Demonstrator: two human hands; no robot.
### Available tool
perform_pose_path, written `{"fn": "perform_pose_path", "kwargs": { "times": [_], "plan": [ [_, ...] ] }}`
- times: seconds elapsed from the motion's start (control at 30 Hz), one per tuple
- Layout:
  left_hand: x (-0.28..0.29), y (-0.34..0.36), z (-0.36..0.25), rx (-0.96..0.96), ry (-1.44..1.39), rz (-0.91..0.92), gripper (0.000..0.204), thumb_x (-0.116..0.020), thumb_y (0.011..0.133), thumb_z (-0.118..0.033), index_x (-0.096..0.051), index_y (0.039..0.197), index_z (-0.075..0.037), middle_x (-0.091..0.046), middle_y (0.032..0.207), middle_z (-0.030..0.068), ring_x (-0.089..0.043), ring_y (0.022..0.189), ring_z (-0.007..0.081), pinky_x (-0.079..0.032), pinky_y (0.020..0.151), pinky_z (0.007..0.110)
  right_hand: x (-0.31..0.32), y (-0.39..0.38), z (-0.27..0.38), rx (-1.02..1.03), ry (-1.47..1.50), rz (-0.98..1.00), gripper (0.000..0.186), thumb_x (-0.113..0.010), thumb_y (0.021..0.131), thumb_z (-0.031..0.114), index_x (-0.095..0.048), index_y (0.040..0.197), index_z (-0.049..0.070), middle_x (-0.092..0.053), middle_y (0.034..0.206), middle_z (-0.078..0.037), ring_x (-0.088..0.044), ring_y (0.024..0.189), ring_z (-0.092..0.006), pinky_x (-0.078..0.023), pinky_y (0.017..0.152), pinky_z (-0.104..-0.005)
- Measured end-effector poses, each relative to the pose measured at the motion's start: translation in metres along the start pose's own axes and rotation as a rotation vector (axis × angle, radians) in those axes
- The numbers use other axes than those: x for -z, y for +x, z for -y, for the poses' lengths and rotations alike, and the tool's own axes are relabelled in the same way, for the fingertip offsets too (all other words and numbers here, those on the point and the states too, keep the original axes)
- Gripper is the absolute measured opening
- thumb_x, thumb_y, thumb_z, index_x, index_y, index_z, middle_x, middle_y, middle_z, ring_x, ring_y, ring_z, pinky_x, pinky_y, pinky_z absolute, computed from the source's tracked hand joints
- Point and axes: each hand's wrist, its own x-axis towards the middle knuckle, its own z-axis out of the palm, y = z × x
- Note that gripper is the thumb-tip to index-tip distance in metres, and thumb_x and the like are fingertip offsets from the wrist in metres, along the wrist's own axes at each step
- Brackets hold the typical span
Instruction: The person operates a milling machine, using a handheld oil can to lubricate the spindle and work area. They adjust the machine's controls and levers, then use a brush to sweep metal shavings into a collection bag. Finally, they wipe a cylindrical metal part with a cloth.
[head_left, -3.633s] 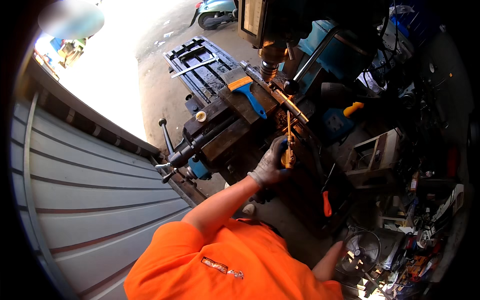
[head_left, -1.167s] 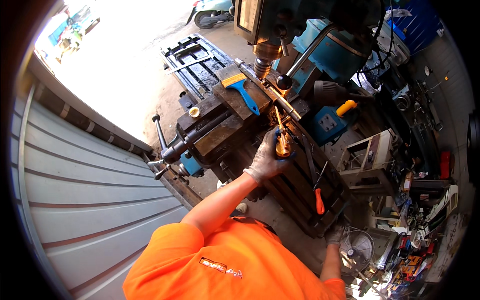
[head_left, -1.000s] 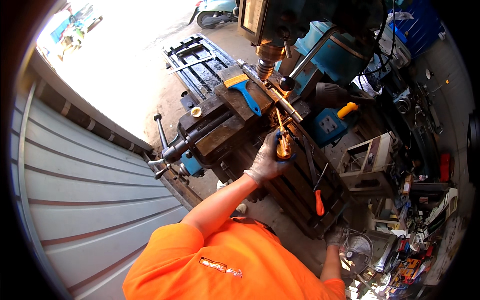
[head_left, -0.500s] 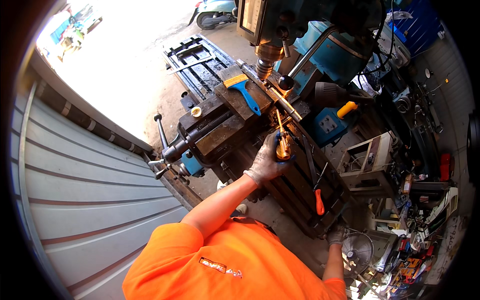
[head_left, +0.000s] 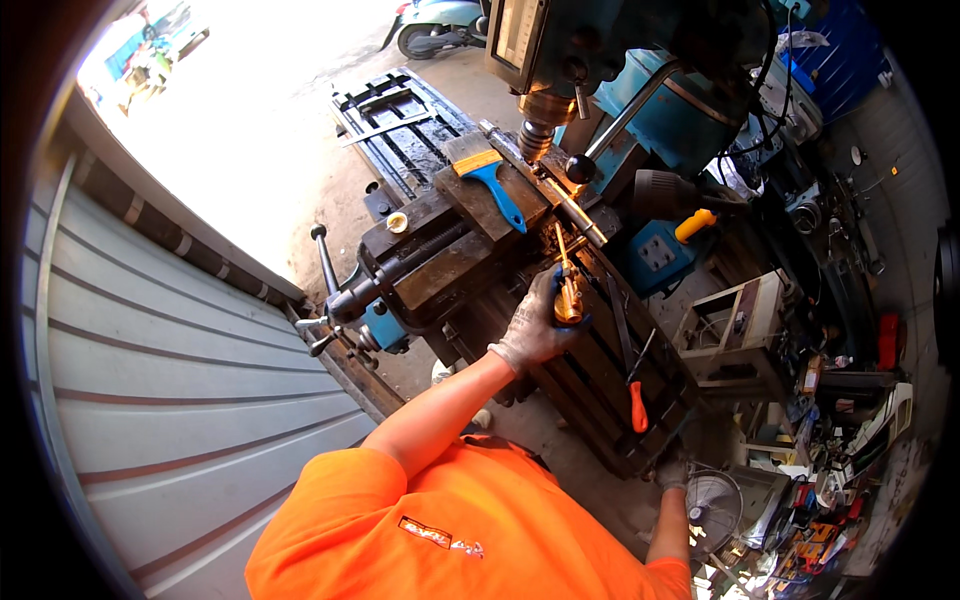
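Observation:
My left hand (head_left: 535, 325), in a dirty grey work glove, is closed around a brass-coloured tool (head_left: 568, 303) with a thin straight stem. The stem points away from me, toward the dark, chip-strewn side of the machine vise (head_left: 430, 275). My right hand (head_left: 674, 472), also gloved, is at the near right end of the milling machine table (head_left: 600, 410); its fingers are in shadow and hidden. A paintbrush (head_left: 487, 178) with a blue handle lies on top of the vise. A metal bar (head_left: 575, 212) lies to the right of the brush, below the machine spindle (head_left: 538, 132).
On the table lie a red-handled tool (head_left: 638, 405) and a long dark bar (head_left: 620, 320). A ball-ended lever (head_left: 580, 168) hangs near the spindle. Crank handles (head_left: 322, 255) jut out at left. A fan (head_left: 714, 508) and cluttered parts stand at right; a corrugated shutter (head_left: 180, 370) is at left.
The view has shifted slightly, so the machine sits a little further right and lower. My left hand still grips the brass-coloured tool; my right hand stays by the table end.

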Motion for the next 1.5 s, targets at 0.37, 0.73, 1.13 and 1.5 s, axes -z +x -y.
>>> {"fn": "perform_pose_path", "kwargs": {
  "times": [0.37,0.73,1.13,1.5],
  "plan": [
    [0.005,-0.002,0.003,-0.029,0.062,0.007,0.085,-0.083,0.076,-0.022,-0.037,0.144,-0.002,-0.049,0.136,0.0235,-0.050,0.127,0.0413,-0.043,0.107,0.045,-0.010,0.011,-0.008,0.002,0.236,0.089,0.046,-0.052,0.089,0.009,-0.053,0.134,0.002,-0.059,0.130,-0.023,-0.055,0.124,-0.0404,-0.044,0.104,-0.0417],
    [0.001,0.000,0.001,-0.014,0.017,-0.012,0.083,-0.084,0.072,-0.019,-0.042,0.141,-0.001,-0.051,0.136,0.0232,-0.050,0.127,0.0392,-0.042,0.107,0.044,-0.027,0.003,-0.043,-0.033,0.532,0.208,0.049,-0.067,0.088,0.020,-0.056,0.132,0.001,-0.063,0.127,-0.011,-0.061,0.115,-0.0278,-0.048,0.099,-0.0360],
    [-0.001,0.001,-0.002,-0.020,0.033,0.008,0.085,-0.085,0.072,-0.020,-0.041,0.142,-0.001,-0.050,0.138,0.0238,-0.049,0.130,0.0394,-0.041,0.108,0.044,-0.094,0.006,-0.119,-0.384,1.299,0.389,0.022,-0.056,0.099,0.031,-0.066,0.107,0.013,-0.067,0.099,-0.005,-0.064,0.091,-0.0214,-0.053,0.083,-0.0369],
    [0.002,0.002,-0.003,-0.008,0.027,0.003,0.084,-0.084,0.074,-0.023,-0.041,0.143,-0.001,-0.051,0.137,0.0236,-0.050,0.130,0.0384,-0.042,0.108,0.044,-0.157,-0.027,-0.132,-0.170,0.365,-0.080,0.036,-0.048,0.099,0.020,-0.054,0.129,0.001,-0.056,0.128,-0.014,-0.055,0.117,-0.0270,-0.041,0.103,-0.0405]
  ]
}}
